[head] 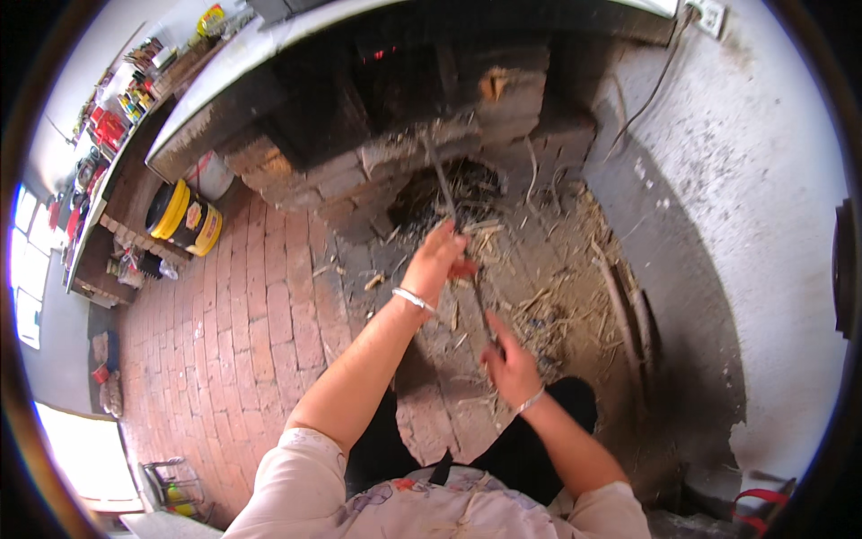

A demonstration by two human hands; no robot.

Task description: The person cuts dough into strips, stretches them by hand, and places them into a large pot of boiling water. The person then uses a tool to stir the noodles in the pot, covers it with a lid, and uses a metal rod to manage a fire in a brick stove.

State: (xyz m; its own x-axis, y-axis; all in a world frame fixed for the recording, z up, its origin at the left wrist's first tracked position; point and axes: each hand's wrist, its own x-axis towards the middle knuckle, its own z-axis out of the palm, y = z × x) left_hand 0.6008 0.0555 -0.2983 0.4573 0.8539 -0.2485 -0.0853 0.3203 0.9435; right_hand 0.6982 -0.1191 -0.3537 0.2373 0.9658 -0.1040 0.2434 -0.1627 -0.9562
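A long, thin dark rod (441,176), like a fire poker, slants from my lap up to the brick stove (330,176). My left hand (434,259), with a silver bracelet at the wrist, grips it near its middle. Lower down, my right hand (517,369) holds the rod's near end. The far end lies over the stove's brick ledge, at the dark firebox opening (350,101), where a small red glow (379,54) shows deep inside. Beneath the rod is a low ash hole (424,202) with ash and twigs at its mouth.
Wood chips and twigs (539,316) litter the floor to the right, beside several longer sticks (619,303) near the wall. A yellow-and-black bucket (185,217) stands left on the brick floor (236,323). A cable (650,98) hangs from a wall socket (707,15).
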